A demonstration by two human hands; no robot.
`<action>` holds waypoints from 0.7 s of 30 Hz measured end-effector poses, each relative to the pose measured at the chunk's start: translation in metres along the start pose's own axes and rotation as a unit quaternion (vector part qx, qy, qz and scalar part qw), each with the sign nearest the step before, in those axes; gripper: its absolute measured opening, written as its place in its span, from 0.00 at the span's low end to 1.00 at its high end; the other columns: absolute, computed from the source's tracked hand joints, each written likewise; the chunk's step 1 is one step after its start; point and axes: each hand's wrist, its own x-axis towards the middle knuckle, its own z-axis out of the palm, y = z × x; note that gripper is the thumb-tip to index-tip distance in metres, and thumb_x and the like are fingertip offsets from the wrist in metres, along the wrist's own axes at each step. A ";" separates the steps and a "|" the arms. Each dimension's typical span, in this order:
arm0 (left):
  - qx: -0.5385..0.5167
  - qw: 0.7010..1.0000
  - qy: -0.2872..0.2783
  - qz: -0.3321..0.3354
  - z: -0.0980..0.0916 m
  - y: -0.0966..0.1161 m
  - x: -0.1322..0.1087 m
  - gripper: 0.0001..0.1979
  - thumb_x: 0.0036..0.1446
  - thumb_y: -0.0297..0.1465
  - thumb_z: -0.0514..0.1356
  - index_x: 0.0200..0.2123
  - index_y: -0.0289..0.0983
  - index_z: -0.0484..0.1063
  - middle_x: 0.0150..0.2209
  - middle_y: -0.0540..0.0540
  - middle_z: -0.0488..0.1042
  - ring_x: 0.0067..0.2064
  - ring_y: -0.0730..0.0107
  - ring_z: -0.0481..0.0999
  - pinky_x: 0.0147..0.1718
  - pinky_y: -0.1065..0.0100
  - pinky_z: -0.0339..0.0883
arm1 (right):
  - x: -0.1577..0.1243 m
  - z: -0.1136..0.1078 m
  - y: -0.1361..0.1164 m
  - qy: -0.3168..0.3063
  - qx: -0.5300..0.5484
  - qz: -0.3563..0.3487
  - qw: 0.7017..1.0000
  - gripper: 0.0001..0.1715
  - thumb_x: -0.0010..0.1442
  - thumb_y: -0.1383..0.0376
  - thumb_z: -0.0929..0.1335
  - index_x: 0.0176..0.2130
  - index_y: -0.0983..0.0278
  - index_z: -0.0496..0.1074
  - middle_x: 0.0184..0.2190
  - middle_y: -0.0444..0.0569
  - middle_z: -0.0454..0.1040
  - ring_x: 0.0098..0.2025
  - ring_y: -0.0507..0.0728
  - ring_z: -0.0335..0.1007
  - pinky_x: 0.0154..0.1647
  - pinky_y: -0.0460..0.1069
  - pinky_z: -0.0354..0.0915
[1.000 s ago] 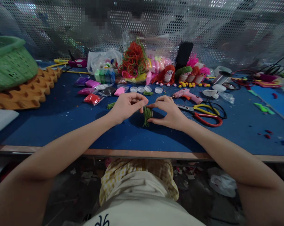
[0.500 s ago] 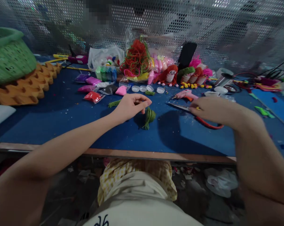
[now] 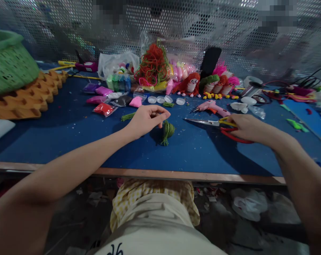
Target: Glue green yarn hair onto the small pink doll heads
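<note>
Centre frame, left hand pinches a wound green yarn bundle; centre right, right hand clamps red-and-yellow-handled metal scissors.

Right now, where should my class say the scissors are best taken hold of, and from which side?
Probably by the red and yellow handles, from the person's right. The scissors have their blades pointing left, toward the green yarn bundle, so the handles offer rounded holds away from the tips. The right hand is at the handles.
</note>
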 end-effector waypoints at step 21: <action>-0.012 1.000 0.001 0.006 0.002 -0.002 -0.001 0.13 0.60 0.40 0.64 0.37 0.35 0.80 0.19 0.51 0.74 0.22 0.76 0.73 0.26 0.73 0.67 | -0.004 -0.019 -0.055 0.021 -0.031 -0.017 0.999 0.39 0.52 0.30 0.66 0.35 0.62 0.72 0.38 0.61 0.80 0.37 0.71 0.79 0.30 0.57 0.65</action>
